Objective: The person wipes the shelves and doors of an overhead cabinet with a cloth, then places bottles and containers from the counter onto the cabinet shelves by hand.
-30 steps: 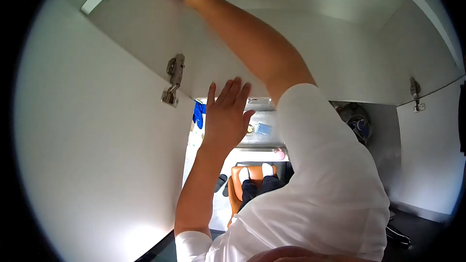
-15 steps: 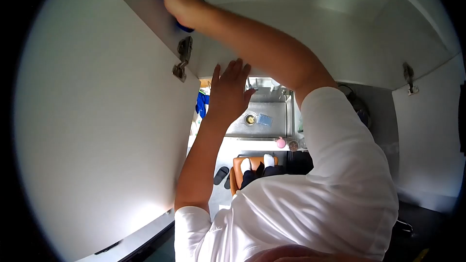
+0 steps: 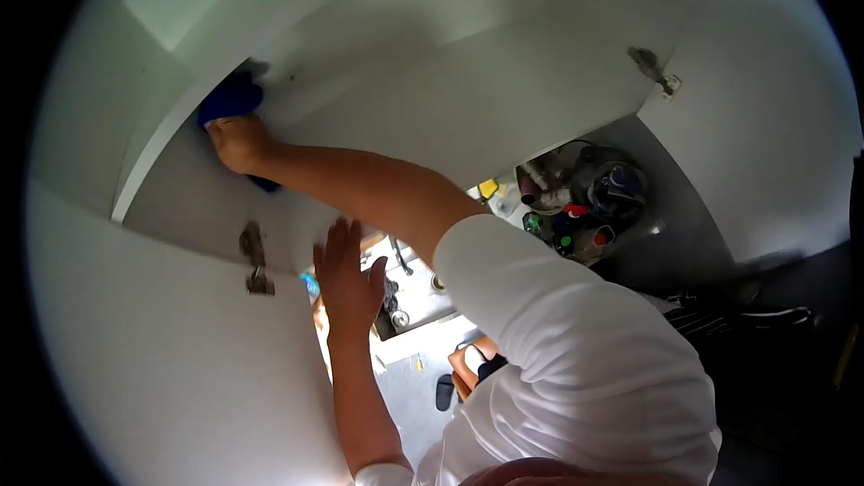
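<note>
A dark blue cloth point(image 3: 232, 99) is bunched in my right hand point(image 3: 239, 142), against the inner left side of a white cabinet point(image 3: 432, 81), below its shelf edge. Part of the cloth hangs out below my wrist. My left hand point(image 3: 349, 272) has its fingers spread and holds nothing; its fingertips are at the cabinet's lower edge, under my right forearm. A metal hinge point(image 3: 256, 259) is on the left door point(image 3: 171, 360), just left of my left hand.
The right door point(image 3: 765, 144) stands open on its hinge point(image 3: 655, 72). Below are a sink counter point(image 3: 418, 292), bottles point(image 3: 562, 238), a bagged dark bundle point(image 3: 616, 189), a dark slipper point(image 3: 445, 391) and my foot on an orange-brown seat point(image 3: 461, 369).
The view has turned and shifted, showing more shelf at the left and bottles at the right. My right hand with the cloth appears lower and further left. My left hand stays spread near the lower edge.
</note>
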Action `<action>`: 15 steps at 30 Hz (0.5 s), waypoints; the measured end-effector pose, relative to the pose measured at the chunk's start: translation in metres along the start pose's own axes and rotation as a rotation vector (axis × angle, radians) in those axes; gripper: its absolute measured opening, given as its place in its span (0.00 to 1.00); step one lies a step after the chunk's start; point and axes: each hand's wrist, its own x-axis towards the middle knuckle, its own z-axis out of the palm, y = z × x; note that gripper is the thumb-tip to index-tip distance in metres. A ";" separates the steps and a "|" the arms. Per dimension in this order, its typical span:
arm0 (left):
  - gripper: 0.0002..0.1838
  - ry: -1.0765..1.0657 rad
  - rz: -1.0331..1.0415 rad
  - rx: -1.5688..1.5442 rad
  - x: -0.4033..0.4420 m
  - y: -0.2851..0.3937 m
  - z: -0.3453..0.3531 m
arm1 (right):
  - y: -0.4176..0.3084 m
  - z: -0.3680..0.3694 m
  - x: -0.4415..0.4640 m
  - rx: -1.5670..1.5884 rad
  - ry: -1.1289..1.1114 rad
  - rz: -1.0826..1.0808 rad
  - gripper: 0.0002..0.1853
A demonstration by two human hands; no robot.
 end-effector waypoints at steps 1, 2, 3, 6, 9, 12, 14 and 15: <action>0.38 -0.005 0.001 0.003 0.000 -0.001 0.001 | 0.002 -0.011 0.016 -0.099 0.263 -0.219 0.19; 0.38 -0.003 0.002 0.008 0.000 0.001 0.001 | 0.012 -0.021 0.029 -0.203 0.518 -0.438 0.18; 0.37 -0.002 -0.002 0.011 0.000 0.003 0.001 | 0.026 -0.037 0.041 -0.228 0.530 -0.433 0.18; 0.37 -0.012 -0.013 0.028 -0.001 0.005 0.000 | 0.055 -0.115 0.059 -0.433 0.839 -0.451 0.16; 0.37 -0.026 -0.027 0.031 -0.001 0.005 0.000 | 0.079 -0.241 0.043 -0.858 0.473 -0.228 0.13; 0.36 -0.017 -0.015 0.026 0.000 0.006 0.002 | 0.078 -0.363 0.014 -1.483 0.317 0.009 0.12; 0.37 -0.023 -0.025 0.023 0.001 0.009 0.000 | 0.076 -0.448 -0.007 -1.578 0.534 0.112 0.13; 0.37 -0.016 -0.019 0.023 0.000 0.010 0.000 | 0.082 -0.495 -0.014 -1.426 0.730 0.033 0.14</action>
